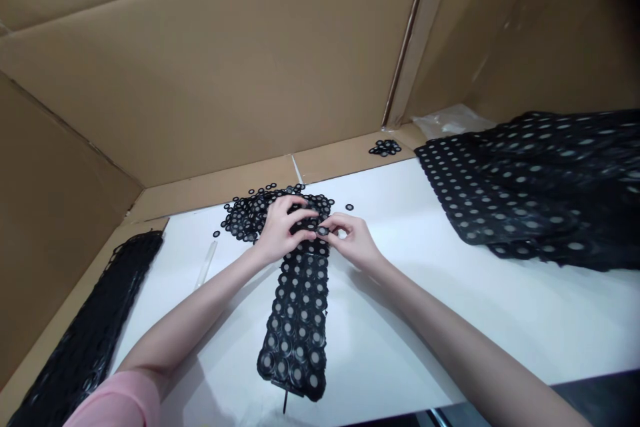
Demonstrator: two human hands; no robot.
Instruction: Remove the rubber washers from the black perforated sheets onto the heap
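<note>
A long black strip [299, 320] with rows of round grey centres lies lengthwise on the white table in front of me. Over its far end is my left hand [284, 230], fingers curved and apart, with the thumb near the strip's surface. My right hand [350, 237] pinches a small black ring [323, 231] with a grey centre between thumb and fingertips, just right of my left thumb. Behind and left of my left hand spreads a heap of loose black rings [243, 217]. What lies under my left fingers is partly hidden.
Stacked black dotted sheets [540, 187] cover the table's right side. A shiny black bundle [95, 320] lies at the left edge. A small ring pile [385, 147] sits on the cardboard ledge, and a clear strip [206, 263] lies left. Cardboard walls [250, 73] enclose the back and sides.
</note>
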